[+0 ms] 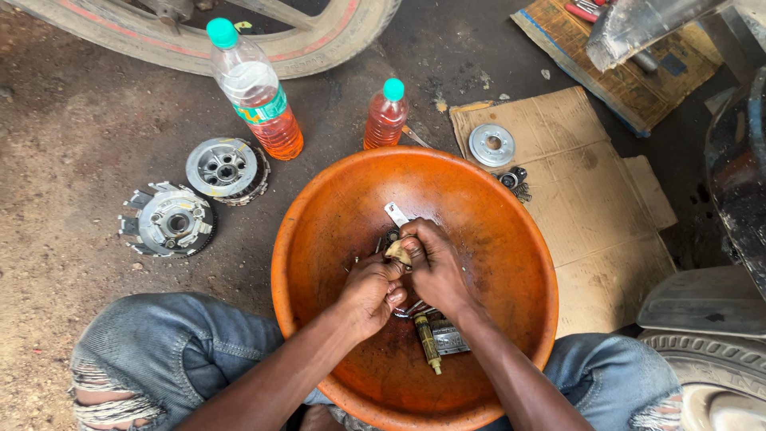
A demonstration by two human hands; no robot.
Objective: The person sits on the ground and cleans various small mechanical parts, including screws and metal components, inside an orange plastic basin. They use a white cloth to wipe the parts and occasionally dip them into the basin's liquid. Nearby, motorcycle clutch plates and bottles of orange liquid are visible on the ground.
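Observation:
Both my hands are inside a large orange basin [519, 247] on the ground between my knees. My left hand [369, 291] is closed around a small part that I cannot make out. My right hand [435, 267] grips a small tan piece [396, 253], pressed against the left hand. A flat metal piece [396, 214] pokes out just above my right hand. Lower in the basin lie a brass-coloured shaft [428, 343], a metal plate [449, 338] and other small metal parts, wet with reddish liquid.
Two plastic bottles of orange liquid [259, 100] [385, 116] stand behind the basin. Two clutch assemblies [169, 221] [226, 169] lie at left. A metal disc [491, 144] and small parts rest on cardboard [590, 199] at right. Tyres lie at top [335, 40] and bottom right [710, 359].

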